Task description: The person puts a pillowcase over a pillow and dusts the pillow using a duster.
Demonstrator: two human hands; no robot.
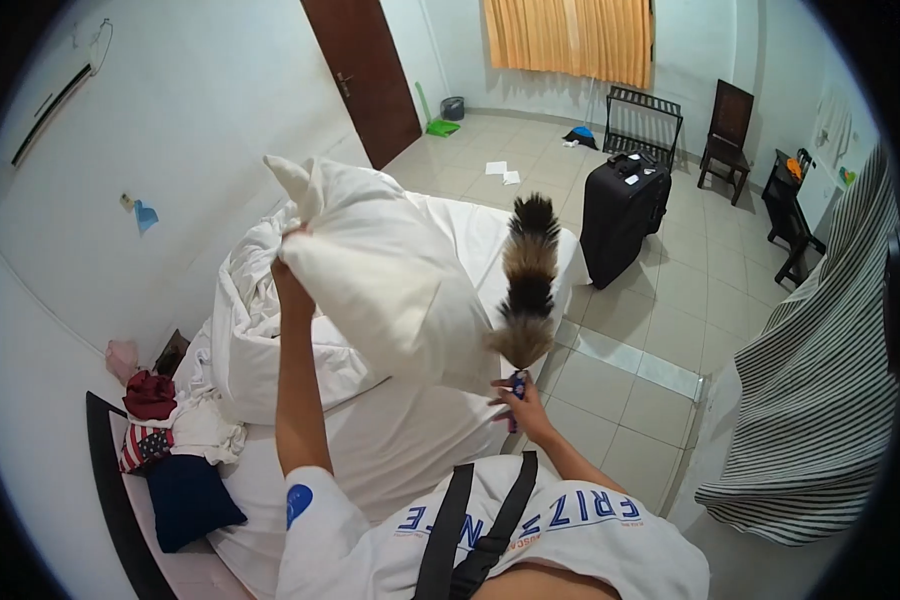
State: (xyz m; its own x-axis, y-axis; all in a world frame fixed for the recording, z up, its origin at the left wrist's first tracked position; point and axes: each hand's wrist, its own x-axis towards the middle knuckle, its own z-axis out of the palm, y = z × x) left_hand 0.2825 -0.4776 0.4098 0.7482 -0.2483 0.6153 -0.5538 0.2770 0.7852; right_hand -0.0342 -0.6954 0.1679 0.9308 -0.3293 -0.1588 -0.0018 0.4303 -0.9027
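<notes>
A white pillow (390,270) hangs in the air above the bed, gripped near its upper left by my left hand (292,245). Part of that hand's fingers is hidden by the pillow's cloth. My right hand (526,402) is wrapped round the handle of a feather duster (528,275), whose black and tan bands point upward. The duster's lower tuft is close to the pillow's right edge; whether they touch I cannot tell. Below lies the bed with its white sheet (370,450), and a bunched white duvet (255,335) is heaped at its left side.
A navy cushion (190,500) and several clothes (185,425) lie by the headboard (120,490). Beyond the bed's right side stands a black suitcase (625,215). A floor step (640,365), striped curtain (820,400), chair (728,140) and luggage rack (645,125) are to the right.
</notes>
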